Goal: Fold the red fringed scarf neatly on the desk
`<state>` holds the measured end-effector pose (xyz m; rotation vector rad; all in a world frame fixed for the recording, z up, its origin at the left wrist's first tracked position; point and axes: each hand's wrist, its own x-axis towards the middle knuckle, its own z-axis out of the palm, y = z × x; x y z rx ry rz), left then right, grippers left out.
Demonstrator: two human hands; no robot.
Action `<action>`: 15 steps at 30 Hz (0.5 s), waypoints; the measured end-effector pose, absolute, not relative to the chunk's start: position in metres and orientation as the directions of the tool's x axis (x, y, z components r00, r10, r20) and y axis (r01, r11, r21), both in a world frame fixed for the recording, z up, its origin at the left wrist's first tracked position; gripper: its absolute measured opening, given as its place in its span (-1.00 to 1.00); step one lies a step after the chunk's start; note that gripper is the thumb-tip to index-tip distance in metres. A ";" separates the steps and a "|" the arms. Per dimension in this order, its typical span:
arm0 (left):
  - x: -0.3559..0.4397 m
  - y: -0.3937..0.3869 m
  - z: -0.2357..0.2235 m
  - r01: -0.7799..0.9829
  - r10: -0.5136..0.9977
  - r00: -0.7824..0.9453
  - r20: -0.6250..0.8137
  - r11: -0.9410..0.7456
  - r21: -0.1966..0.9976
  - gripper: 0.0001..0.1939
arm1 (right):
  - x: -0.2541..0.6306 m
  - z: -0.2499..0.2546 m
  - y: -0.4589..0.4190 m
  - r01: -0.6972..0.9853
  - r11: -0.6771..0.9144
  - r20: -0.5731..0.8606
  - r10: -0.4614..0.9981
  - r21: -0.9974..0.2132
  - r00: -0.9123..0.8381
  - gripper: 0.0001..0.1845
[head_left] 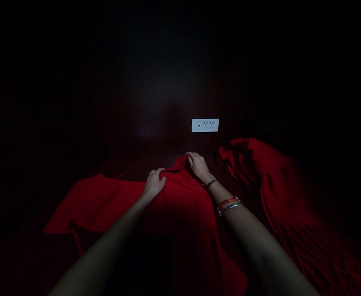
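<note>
A piece of red cloth (180, 201) lies spread over a dark surface in front of me, with one part reaching left and another toward me. My left hand (154, 183) grips its upper edge near the middle, thumb and fingers closed on the fabric. At the far corner, my right hand (198, 165) pinches the same edge, which is lifted and folded between the two hands. A loose red strip (78, 242) hangs from the left part. Much of the cloth nearest me is lost in shadow.
A second, bunched red fabric (273, 176) with long fringe-like folds lies to the right of my right forearm. A white socket panel (205, 125) is set in the dark upright surface behind. The surroundings are too dark to make out.
</note>
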<state>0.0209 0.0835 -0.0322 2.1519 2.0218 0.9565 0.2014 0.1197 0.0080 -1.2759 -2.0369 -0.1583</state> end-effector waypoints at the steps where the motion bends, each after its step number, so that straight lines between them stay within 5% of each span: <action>1: 0.021 0.083 -0.032 0.881 0.909 -0.032 0.415 -0.170 0.442 -0.66 | 0.200 0.008 0.119 0.815 0.516 0.637 0.727 -0.263 -0.255 -0.64; 5: 0.018 0.082 -0.030 0.856 0.931 -0.087 0.354 -0.112 0.505 -0.75 | 0.200 0.010 0.118 0.793 0.574 0.535 0.744 -0.204 -0.400 -0.65; 9: 0.015 0.081 -0.028 0.865 0.928 -0.236 0.289 0.065 0.497 -0.78 | 0.211 0.006 0.111 0.743 0.653 0.034 0.754 -0.146 -0.656 -0.64; 13: 0.015 0.081 -0.028 0.896 0.888 0.010 0.461 -0.213 0.390 -0.55 | 0.213 -0.004 0.097 0.678 0.691 0.100 0.715 -0.251 -0.692 -0.58; 15: 0.015 0.081 -0.028 0.894 0.897 0.146 0.416 -0.300 0.333 -0.59 | 0.208 -0.009 0.088 0.702 0.649 0.073 0.747 -0.291 -0.661 -0.51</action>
